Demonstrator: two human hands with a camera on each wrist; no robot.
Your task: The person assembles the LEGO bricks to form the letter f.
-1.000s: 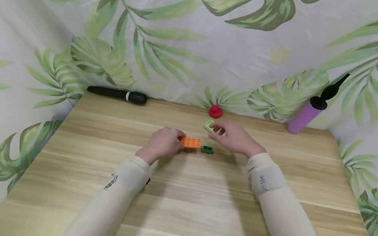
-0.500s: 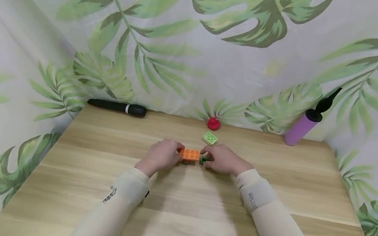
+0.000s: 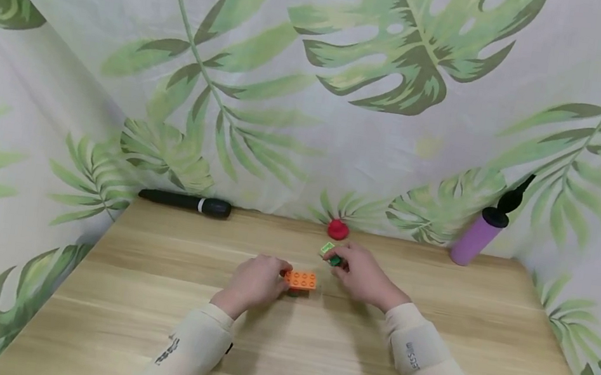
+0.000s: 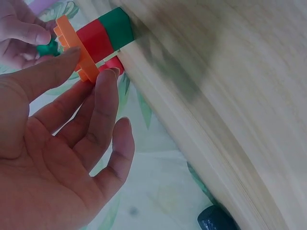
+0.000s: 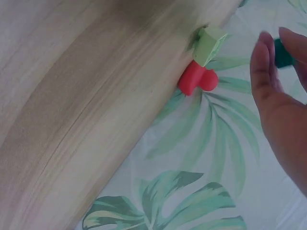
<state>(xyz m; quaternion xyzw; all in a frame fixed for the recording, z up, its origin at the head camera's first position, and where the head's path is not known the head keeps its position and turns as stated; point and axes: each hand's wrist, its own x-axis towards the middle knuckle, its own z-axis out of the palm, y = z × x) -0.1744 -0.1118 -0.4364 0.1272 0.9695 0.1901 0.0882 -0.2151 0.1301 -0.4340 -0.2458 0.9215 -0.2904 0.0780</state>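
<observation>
Head cam, left hand: your left hand [image 3: 255, 283] is pinching one end of an orange rectangular plastic brick [image 3: 303, 279], two rows of studs facing up, the rest poking out to the right of your fingertips.
Head cam, right hand: your right hand [image 3: 365, 277] has thumb and fingers closed in narrow on a small dark green plastic brick [image 3: 335, 261].
Head cam, light green brick: the pale light green rectangular plastic brick [image 3: 326, 249] sits just beyond your right fingertips, can't tell if they touch.
Head cam, further out: past that, a small rounded red piece [image 3: 337, 229]; a purple cylinder with a black nozzle [image 3: 474, 241] is well off to the right of your right fingers, and a black rod with a white band [image 3: 177, 201] lies out beyond your left fingers, to their left.
Left wrist cam, stack: a red block [image 4: 95, 40] then a green block [image 4: 116, 28] are lined up on the orange brick's underside, past your fingertips; your lower fingers curl loosely, spread apart. Can't tell if the stack touches the wooden tabletop [image 4: 240, 86].
Right wrist cam, dark green brick: held between your fingertips, partly hidden; the light green brick and red piece show close together, left of those fingers.
</observation>
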